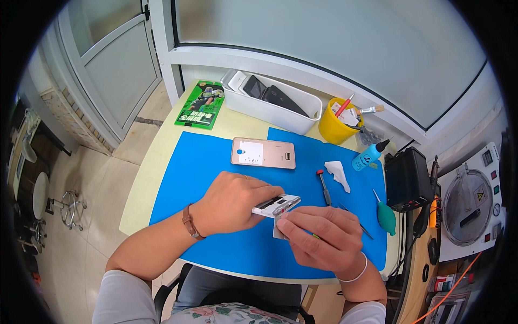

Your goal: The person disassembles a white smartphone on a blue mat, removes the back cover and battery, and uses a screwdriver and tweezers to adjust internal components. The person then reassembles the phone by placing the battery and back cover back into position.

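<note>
My left hand [234,205] grips an opened white phone body [280,201] over the blue mat [183,167]. My right hand [324,237] pinches a thin, flat pale piece [279,231] against the phone’s right end; a small green item shows partly behind my fingers. A pinkish-gold back cover [275,153] lies beyond my hands. To their right are a red-tipped screwdriver [322,183], a crumpled white tissue [337,174] and dark tweezers [366,231], partly hidden by my right hand.
A white bin of phones [253,110], green packet [197,108], yellow tool cup [334,129], blue bottle [364,159] and green blower [386,218] sit around the mat. A black box [407,178] and round-doored machine [467,200] stand right; a stool [43,197] stands left.
</note>
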Demonstrator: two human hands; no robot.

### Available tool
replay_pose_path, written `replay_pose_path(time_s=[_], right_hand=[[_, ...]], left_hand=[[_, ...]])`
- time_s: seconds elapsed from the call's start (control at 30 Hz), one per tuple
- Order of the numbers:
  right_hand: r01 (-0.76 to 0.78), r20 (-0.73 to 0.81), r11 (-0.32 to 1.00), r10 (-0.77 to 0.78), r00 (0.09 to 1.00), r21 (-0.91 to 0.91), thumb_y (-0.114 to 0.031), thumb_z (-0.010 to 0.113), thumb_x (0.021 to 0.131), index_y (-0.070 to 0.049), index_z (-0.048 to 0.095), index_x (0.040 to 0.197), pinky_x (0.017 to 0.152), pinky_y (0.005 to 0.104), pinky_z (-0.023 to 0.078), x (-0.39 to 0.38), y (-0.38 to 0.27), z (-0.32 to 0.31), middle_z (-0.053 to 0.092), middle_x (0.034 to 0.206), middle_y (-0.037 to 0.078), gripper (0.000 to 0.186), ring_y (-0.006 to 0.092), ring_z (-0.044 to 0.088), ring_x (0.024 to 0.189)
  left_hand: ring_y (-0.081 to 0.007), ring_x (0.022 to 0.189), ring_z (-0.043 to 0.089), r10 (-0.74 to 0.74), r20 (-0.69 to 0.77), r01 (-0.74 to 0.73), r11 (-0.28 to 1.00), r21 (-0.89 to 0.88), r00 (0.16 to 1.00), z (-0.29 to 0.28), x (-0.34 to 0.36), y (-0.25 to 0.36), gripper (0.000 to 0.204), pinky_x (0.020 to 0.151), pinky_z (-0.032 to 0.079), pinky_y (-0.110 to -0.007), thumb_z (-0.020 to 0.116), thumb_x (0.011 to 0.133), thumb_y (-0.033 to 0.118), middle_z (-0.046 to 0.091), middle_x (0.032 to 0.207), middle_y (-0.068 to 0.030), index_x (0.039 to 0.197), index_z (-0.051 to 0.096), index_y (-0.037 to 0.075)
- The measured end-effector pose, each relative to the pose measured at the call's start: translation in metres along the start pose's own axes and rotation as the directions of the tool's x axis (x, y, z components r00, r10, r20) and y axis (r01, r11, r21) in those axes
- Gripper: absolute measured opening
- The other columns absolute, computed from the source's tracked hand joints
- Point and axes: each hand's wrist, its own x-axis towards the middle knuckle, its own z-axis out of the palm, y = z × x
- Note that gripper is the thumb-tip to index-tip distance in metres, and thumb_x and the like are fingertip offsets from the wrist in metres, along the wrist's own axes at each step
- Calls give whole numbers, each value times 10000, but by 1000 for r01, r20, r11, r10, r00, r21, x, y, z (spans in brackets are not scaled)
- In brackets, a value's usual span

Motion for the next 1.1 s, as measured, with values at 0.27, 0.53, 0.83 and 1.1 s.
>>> replay_pose_path(time_s=[0.27,0.53,0.83,1.1], right_hand=[[9,-15,1000,-9,1000,7,-158,918,839,-108,838,1114,671,254,628,1,0,1,815,1031,68,290,186,807,927],[-2,-27,1000,2,1000,-4,-161,917,849,-109,839,1104,667,253,627,1,-1,3,817,1020,67,272,186,809,923],[6,-35,999,-8,999,-43,-157,906,863,-106,844,1109,664,258,636,-2,-2,6,820,1025,84,258,192,813,927],[10,-43,989,-17,999,-147,-108,906,852,-101,822,1091,691,264,625,-4,9,8,799,1021,53,253,187,801,901]], left_hand=[[-268,909,800,2,2,-2,1000,14,1000,1,-1,0,431,676,598,-377,886,748,116,826,1008,-86,1170,798,96],[-270,910,817,-11,16,10,999,37,1000,1,0,1,491,728,630,-352,918,695,118,838,1056,-116,1177,826,115],[-272,898,809,-2,-1,2,999,45,1000,0,-1,1,454,703,617,-362,898,728,113,835,1039,-109,1175,819,101],[-268,876,813,2,44,-4,998,58,999,-1,-1,3,457,706,620,-347,902,693,100,838,1027,-113,1145,833,106]])
